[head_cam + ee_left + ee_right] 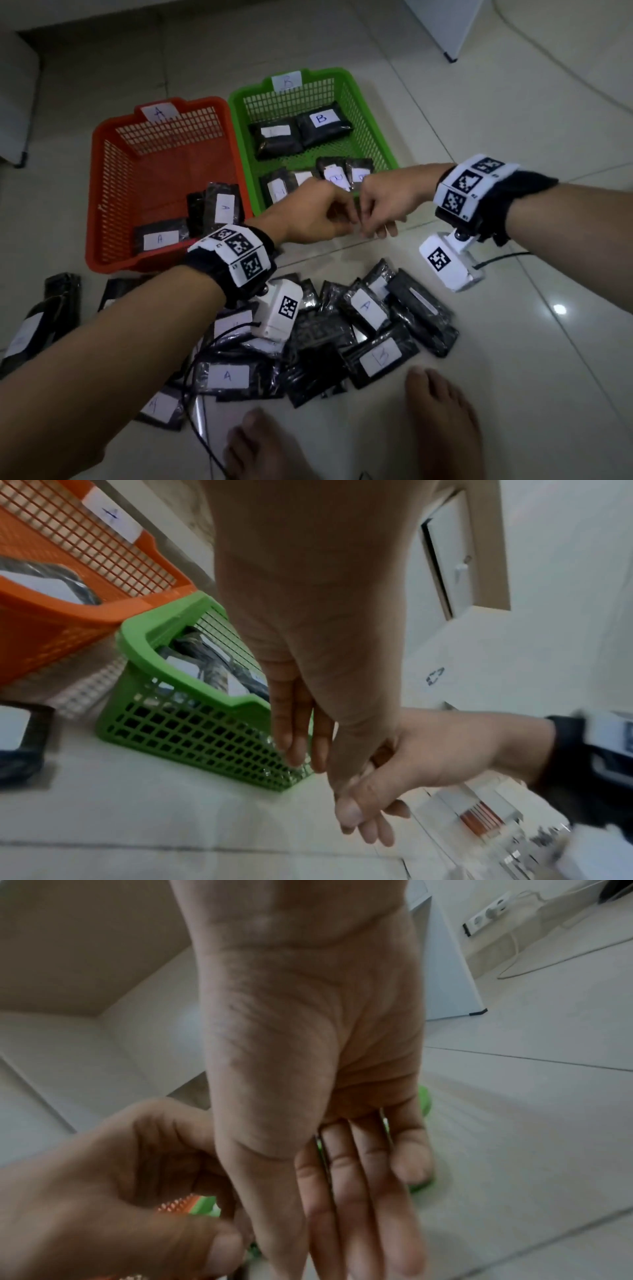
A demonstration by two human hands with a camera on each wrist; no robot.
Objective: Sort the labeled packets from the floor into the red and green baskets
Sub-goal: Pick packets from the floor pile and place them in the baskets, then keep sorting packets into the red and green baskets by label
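The red basket (92, 192), tagged A, holds a few black packets (224, 207) labeled A. Beside it, the green basket (239, 137), tagged B, holds several packets (322, 123) labeled B. A pile of black packets (368, 306) with A and B labels lies on the floor in front of me. My two hands meet above the floor at the green basket's (192, 734) near edge. My left hand (342, 222) (154, 1191) has its fingers curled, thumb against the right thumb. My right hand (373, 229) (342, 1204) has straight fingers. I see no packet in either hand.
More packets (34, 325) lie at the far left of the floor. Black cables (202, 359) run across the pile. My bare feet (442, 414) stand just behind it. A white furniture leg (452, 37) and a power strip (486, 920) are far off to the right.
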